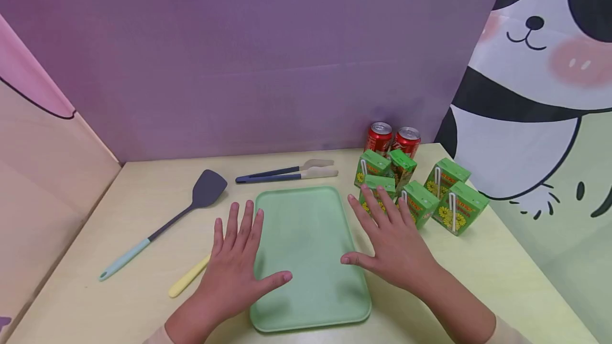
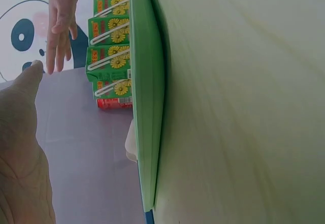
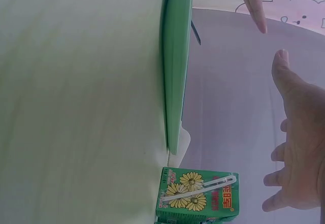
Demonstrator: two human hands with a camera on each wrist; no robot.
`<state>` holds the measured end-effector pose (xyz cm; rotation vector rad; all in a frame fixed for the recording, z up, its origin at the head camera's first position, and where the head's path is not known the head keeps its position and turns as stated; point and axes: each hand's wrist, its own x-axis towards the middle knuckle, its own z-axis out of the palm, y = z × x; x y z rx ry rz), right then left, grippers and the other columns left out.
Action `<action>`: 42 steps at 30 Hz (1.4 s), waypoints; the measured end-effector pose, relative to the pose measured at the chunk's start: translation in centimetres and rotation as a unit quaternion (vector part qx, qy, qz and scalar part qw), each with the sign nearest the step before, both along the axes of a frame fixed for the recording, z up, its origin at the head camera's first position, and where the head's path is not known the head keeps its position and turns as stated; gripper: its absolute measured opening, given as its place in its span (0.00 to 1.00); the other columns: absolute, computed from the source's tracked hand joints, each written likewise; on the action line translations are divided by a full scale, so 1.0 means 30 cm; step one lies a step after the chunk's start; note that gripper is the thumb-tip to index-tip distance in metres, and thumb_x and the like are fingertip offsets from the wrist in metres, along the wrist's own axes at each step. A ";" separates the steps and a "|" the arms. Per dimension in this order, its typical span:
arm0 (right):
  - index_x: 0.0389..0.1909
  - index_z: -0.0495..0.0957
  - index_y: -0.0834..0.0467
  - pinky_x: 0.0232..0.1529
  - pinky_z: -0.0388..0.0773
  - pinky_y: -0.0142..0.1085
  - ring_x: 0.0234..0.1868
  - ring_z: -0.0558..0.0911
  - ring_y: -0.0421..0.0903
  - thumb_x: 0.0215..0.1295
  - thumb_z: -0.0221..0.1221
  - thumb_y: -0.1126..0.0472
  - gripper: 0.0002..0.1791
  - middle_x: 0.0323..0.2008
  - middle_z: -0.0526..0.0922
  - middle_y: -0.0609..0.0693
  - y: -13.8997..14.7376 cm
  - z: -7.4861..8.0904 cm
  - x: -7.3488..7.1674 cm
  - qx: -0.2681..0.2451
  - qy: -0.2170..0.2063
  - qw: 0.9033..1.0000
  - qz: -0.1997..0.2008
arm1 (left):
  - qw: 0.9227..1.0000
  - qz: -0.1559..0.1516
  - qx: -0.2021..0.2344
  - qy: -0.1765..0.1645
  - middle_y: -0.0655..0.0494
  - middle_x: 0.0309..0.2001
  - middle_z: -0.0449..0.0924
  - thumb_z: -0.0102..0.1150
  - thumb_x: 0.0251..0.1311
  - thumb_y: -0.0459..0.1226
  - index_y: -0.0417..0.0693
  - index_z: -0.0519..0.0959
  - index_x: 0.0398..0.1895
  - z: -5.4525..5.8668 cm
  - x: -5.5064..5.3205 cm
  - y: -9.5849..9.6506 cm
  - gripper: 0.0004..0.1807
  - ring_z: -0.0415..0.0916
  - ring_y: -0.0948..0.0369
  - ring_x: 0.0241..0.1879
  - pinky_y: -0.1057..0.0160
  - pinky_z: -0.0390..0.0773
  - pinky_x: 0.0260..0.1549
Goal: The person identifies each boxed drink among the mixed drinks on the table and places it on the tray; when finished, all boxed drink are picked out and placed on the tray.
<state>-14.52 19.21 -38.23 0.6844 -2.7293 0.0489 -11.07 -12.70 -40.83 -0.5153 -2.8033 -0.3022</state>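
Left hand (image 1: 234, 275): fingers straight and spread, holding nothing; raised over the left edge of the tray (image 1: 311, 238).
Right hand (image 1: 397, 248): fingers likewise straight and spread, empty; raised by the tray's right edge.
Tray, pale green: flat, lying between the hands.
Drink cartons (image 1: 461, 208), six: right of the tray; the nearest could topple if the right hand swept sideways, being close to its fingertips.
Red cans (image 1: 380, 137), two: upright behind the cartons; a falling carton might jostle them.
Yellow handle (image 1: 188, 278): partly hidden by the left hand; lowering that hand could nudge it.
Tongs (image 1: 272, 176): beyond the tray; a forward push on it might shunt them.
Spatula (image 1: 203, 195): far left, well apart, little at risk.
Table (image 1: 119, 307): pale, wood-grained.
Room: purple backdrop (image 1: 287, 68); panda print (image 1: 530, 84) at right.
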 end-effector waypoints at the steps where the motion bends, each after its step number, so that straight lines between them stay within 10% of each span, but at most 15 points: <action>1: 0.79 0.44 0.45 0.70 0.45 0.67 0.77 0.47 0.62 0.52 0.49 0.18 0.59 0.79 0.44 0.53 -0.001 0.000 0.001 0.001 0.001 1.000 -0.001 | 1.000 0.000 0.000 0.000 0.56 0.79 0.21 0.44 0.51 0.78 0.51 0.34 0.79 0.000 0.001 0.000 0.64 0.21 0.48 0.78 0.43 0.25 0.72; 13: 0.79 0.41 0.43 0.69 0.49 0.67 0.78 0.46 0.61 0.51 0.50 0.18 0.60 0.80 0.40 0.50 0.013 0.034 -0.019 -0.017 -0.020 1.000 -0.009 | 1.000 0.000 -0.001 -0.018 0.56 0.79 0.19 0.42 0.50 0.79 0.51 0.33 0.79 0.002 0.014 0.001 0.65 0.21 0.48 0.78 0.44 0.26 0.73; 21: 0.77 0.52 0.54 0.69 0.57 0.61 0.73 0.57 0.63 0.56 0.56 0.25 0.56 0.76 0.55 0.59 0.065 0.136 -0.133 -0.038 -0.043 0.998 -0.005 | 0.995 -0.011 0.047 -0.086 0.62 0.79 0.18 0.44 0.46 0.80 0.53 0.31 0.79 0.014 0.031 -0.015 0.68 0.19 0.55 0.78 0.52 0.35 0.75; 32: 0.71 0.65 0.55 0.64 0.67 0.60 0.68 0.66 0.63 0.60 0.65 0.41 0.42 0.68 0.68 0.60 0.100 0.161 -0.320 -0.028 -0.161 0.986 -0.037 | 0.968 -0.017 0.094 -0.230 0.59 0.80 0.34 0.65 0.40 0.72 0.52 0.37 0.80 -0.015 0.083 -0.041 0.71 0.37 0.56 0.79 0.47 0.61 0.69; 42: 0.68 0.68 0.60 0.62 0.69 0.60 0.64 0.72 0.62 0.62 0.66 0.53 0.35 0.64 0.74 0.62 0.137 0.124 -0.359 -0.010 -0.204 0.978 -0.048 | 0.955 -0.038 0.062 -0.287 0.45 0.79 0.41 0.66 0.39 0.71 0.38 0.45 0.78 -0.053 0.117 -0.045 0.72 0.50 0.48 0.76 0.44 0.67 0.64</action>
